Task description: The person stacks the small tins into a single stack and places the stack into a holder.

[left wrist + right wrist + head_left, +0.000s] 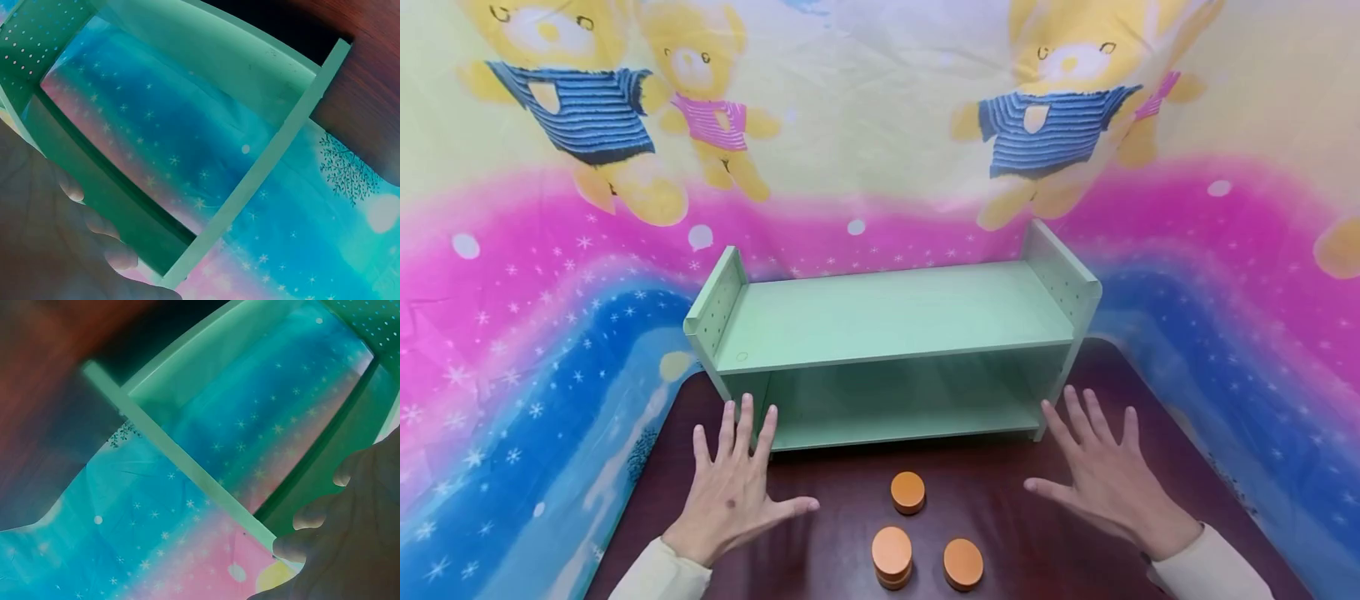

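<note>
Palm down with fingers spread, my left hand [730,496] is held over the table, left of the orange discs and in front of the shelf's left end. My right hand [1112,483] mirrors it on the right, fingers spread wide and holding nothing. Between the hands lie a round orange disc [908,492], a second orange disc [963,564] nearer me, and a short stack of orange discs [892,556]. Behind them stands a pale green two-tier shelf [895,312]. Fingers [119,253] of the left hand overlap the shelf in its wrist view.
A dark reddish-brown table [842,533] carries everything. Its back and sides are bordered by a hanging cloth [865,125] printed with bears and snowflakes. The shelf has raised, perforated end panels [1063,275].
</note>
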`<state>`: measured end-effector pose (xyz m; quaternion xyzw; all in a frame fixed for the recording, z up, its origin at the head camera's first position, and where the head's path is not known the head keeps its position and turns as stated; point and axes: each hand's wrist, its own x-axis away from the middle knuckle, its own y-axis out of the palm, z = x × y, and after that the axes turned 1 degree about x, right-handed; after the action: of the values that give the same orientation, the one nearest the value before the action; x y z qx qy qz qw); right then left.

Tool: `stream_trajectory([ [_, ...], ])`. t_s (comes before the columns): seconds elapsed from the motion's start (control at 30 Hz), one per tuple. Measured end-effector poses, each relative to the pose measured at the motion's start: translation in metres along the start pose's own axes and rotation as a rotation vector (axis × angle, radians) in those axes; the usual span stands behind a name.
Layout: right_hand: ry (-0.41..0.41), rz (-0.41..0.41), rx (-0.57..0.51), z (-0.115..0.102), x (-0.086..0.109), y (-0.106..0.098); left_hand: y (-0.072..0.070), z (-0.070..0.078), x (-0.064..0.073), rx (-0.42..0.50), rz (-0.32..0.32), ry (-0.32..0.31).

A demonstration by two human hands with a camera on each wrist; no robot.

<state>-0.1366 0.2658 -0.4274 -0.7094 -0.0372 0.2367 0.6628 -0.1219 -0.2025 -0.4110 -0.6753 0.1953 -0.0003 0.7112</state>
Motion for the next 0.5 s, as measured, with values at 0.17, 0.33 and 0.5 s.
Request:
stream_trajectory([
  [0.17,-0.014,0.016,0.007,0.0001,-0.0015,0.0019,0.0018,-0.0028,0.0012,-0.020,0.012,-0.005],
  [0.33,-0.029,0.047,0.041,0.0018,-0.0025,0.0043,0.0037,-0.0041,0.0014,-0.041,0.018,-0.017],
  [0.5,-0.045,0.086,0.072,0.0035,-0.0033,0.0070,0.0062,-0.0047,0.0026,-0.055,0.034,-0.030],
])
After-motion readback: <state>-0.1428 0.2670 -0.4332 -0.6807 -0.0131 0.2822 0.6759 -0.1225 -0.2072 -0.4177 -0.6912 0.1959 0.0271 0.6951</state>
